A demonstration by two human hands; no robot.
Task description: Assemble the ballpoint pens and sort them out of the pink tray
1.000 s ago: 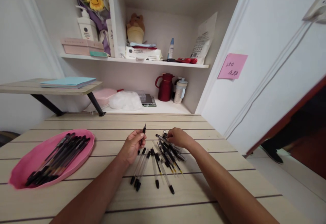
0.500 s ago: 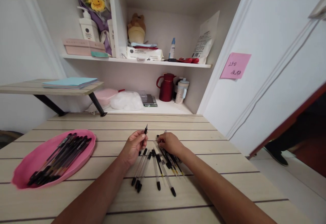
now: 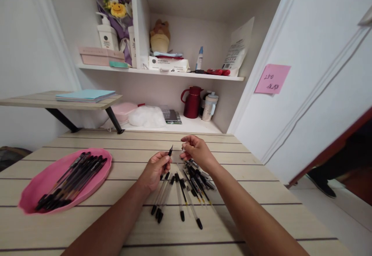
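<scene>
My left hand (image 3: 155,167) is closed on a black pen cap (image 3: 167,157) that points up and to the right. My right hand (image 3: 195,152) is raised just above the table and pinches the end of a clear pen barrel (image 3: 183,149), close to the cap's tip. Below both hands lies a loose pile of several black-capped clear pens (image 3: 186,192) on the wooden table (image 3: 261,205). To the left sits a pink tray (image 3: 35,188) holding several assembled black pens (image 3: 72,178).
A raised wooden shelf with a light blue folder (image 3: 85,95) stands at the back left. Wall shelves behind the table hold a red jug (image 3: 192,102), a cup, boxes and bottles. A pink sticky note (image 3: 272,78) is on the white wall at right. A doorway opens at far right.
My right hand has lifted off the pile with a pen barrel and moved up and left toward the cap in my left hand. The view shifted slightly.
</scene>
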